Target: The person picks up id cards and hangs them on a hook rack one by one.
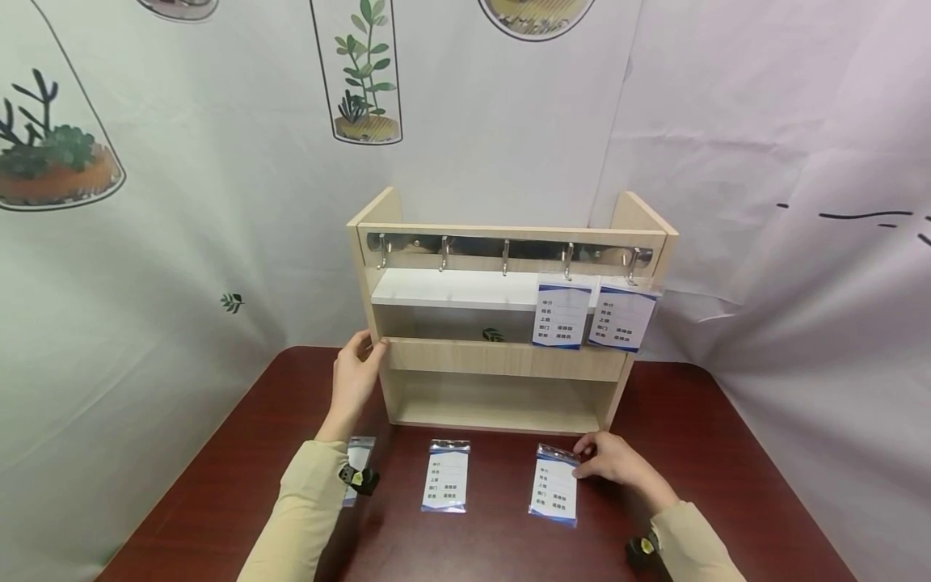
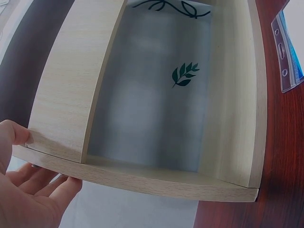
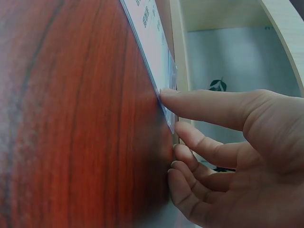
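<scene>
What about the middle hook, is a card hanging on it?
No, the middle hook is bare, and the two hanging cards are on the two hooks at the right.

Leftmost card (image 1: 360, 453) partly hidden behind left sleeve (image 1: 301, 497); round wall print (image 1: 537, 16) cropped at top.

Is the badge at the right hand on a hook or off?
Off. The head view shows this badge on the table, in front of the wooden shelf, the right hand touching its edge.

Thumb (image 3: 209, 105) touching card (image 3: 154, 47), fingers (image 3: 211, 148) bent; red wood-grain tabletop (image 3: 76, 109); pale frame (image 3: 285, 33) behind.
</scene>
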`<state>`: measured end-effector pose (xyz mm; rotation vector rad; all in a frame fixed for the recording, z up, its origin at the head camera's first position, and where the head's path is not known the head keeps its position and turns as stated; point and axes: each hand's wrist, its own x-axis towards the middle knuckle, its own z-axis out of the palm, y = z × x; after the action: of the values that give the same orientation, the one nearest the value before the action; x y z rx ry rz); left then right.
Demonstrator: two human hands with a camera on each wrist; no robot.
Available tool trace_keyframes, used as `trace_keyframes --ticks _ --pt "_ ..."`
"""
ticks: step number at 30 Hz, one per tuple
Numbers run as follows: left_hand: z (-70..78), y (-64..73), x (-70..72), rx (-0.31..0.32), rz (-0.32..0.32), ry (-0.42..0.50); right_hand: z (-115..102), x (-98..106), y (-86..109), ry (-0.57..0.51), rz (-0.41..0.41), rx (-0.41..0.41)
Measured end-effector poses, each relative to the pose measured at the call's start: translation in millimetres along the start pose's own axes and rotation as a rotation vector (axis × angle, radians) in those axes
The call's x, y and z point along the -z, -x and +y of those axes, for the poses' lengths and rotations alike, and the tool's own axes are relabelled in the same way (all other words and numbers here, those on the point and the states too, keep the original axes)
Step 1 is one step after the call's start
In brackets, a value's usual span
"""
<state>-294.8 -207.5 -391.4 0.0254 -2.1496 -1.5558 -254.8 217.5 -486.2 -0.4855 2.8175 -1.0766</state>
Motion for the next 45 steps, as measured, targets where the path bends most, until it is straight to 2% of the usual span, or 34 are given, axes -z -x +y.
trace_keyframes --ticks 7,17,22,38,45 --pt "0.9 -0.5 0.0 -0.002 0.010 -0.004 -3 1 0.0 -0.040 -0.032 -0.018" --pt "0.1 0.8 0.3 -0.008 0.002 0.005 -4 -1 0.6 -0.076 -0.010 -0.038" --pt "0.9 1.2 0.1 -0.004 -0.001 0.009 -6 2 1.6 -0.163 -0.029 -0.026" --pt "1.1 -0.7 -1.1 -0.006 0.014 0.009 -22 14 -4.2 -0.487 -0.068 0.082" --pt "1.4 -0.5 -0.7 0.001 0.007 0.002 -37 20 -6.9 -0.521 -0.042 0.115"
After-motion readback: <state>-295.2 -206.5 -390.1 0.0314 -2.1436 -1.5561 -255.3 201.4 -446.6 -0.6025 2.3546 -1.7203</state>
